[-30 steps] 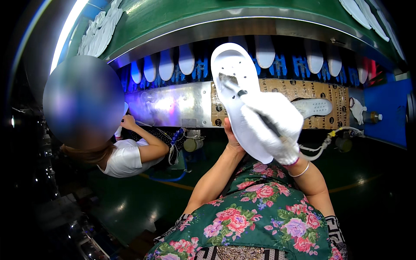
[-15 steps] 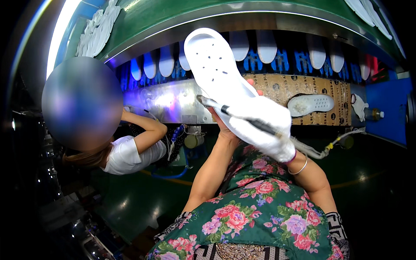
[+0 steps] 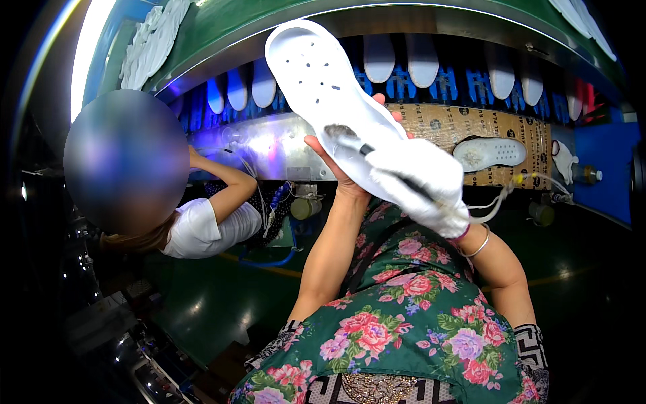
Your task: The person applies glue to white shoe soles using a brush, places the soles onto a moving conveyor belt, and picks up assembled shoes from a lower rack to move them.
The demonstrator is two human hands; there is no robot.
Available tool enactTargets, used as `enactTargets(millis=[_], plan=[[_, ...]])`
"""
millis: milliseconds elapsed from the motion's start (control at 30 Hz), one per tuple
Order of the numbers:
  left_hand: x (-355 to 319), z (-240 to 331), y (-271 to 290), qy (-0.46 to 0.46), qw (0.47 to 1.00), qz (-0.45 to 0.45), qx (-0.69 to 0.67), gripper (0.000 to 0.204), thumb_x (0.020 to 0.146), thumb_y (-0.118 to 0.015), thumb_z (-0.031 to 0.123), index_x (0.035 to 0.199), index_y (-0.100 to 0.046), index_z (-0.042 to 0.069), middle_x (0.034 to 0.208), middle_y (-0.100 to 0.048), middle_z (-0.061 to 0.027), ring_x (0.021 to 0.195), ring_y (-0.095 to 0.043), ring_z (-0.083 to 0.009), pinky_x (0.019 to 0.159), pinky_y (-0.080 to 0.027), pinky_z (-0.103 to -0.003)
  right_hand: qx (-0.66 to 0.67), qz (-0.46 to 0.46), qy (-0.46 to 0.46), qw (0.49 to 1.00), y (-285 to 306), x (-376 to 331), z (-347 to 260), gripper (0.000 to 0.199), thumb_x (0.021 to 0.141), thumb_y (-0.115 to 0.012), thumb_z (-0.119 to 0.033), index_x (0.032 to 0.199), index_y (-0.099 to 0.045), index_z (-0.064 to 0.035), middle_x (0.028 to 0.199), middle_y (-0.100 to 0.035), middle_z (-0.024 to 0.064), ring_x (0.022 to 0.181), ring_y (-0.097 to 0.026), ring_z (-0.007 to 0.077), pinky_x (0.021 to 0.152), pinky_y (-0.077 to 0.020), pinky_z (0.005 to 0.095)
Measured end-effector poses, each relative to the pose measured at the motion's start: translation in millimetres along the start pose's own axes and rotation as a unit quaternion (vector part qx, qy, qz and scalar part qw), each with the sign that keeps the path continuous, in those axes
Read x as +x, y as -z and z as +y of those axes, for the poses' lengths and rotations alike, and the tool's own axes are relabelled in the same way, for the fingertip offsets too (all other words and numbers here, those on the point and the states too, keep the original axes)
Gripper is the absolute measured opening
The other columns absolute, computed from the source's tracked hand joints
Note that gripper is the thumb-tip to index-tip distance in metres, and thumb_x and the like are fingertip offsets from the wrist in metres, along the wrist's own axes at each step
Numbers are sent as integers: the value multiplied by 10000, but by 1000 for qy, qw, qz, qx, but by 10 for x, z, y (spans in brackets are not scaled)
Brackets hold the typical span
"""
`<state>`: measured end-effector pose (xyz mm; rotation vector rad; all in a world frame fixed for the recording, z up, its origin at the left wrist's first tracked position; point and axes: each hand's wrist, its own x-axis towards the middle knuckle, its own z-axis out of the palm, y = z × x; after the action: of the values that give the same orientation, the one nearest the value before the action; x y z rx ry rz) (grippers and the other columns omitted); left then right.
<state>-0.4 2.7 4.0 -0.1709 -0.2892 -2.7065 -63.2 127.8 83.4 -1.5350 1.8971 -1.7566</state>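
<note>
A white shoe sole [image 3: 311, 77] with several small dark holes is held up in front of me, tilted, its wide end far and left. My bare left hand [image 3: 346, 176] supports it from beneath, thumb at the left edge, fingertips at the right. My right hand [image 3: 418, 185], in a white glove, is closed round the dark handle of a brush [image 3: 344, 136]. The greyish, blurred bristles rest on the sole's upper face near its middle. A pale hose [image 3: 498, 202] runs from behind the glove toward the right.
Another white sole [image 3: 489, 155] lies on brown cardboard [image 3: 427, 124] over the metal bench. White shoe parts [image 3: 422, 64] hang in blue clamps behind. A white glove [image 3: 564, 161] and a bottle [image 3: 592, 176] are at the right. A co-worker [image 3: 212, 225] sits at the left.
The sole has shifted up and left in view. The brush has gone from the sole's left edge onto its upper face, its bristles now spread there. Both hands keep their holds.
</note>
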Motion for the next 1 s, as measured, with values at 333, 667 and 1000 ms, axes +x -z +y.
enactTargets(millis=[333,667,1000], plan=[[-28,210,76,49,999,-2,-12,1212,634,-531,914,1440,-341,30,1296,-524,-251,1024,-608,-422,844,-541,-563,-26,-65,52,996,42,-26,101,188,792,-745,-63,978,-746,-87,907,-722,77,773,-699,238,712,-560,321],[107,484,114,139,990,-28,-23,1142,674,-597,822,1407,-332,-13,1239,-484,-202,996,-533,-369,768,-560,-483,17,-129,49,990,13,-34,62,241,787,-739,-44,1026,-726,-67,936,-721,92,811,-702,236,721,-553,321],[333,700,21,225,971,-76,28,1118,619,-653,821,1365,-374,37,1111,-464,-188,924,-473,-309,767,-453,-402,55,-92,-1,994,13,10,32,233,793,-739,-33,1025,-724,-51,898,-706,100,776,-693,226,695,-554,312]])
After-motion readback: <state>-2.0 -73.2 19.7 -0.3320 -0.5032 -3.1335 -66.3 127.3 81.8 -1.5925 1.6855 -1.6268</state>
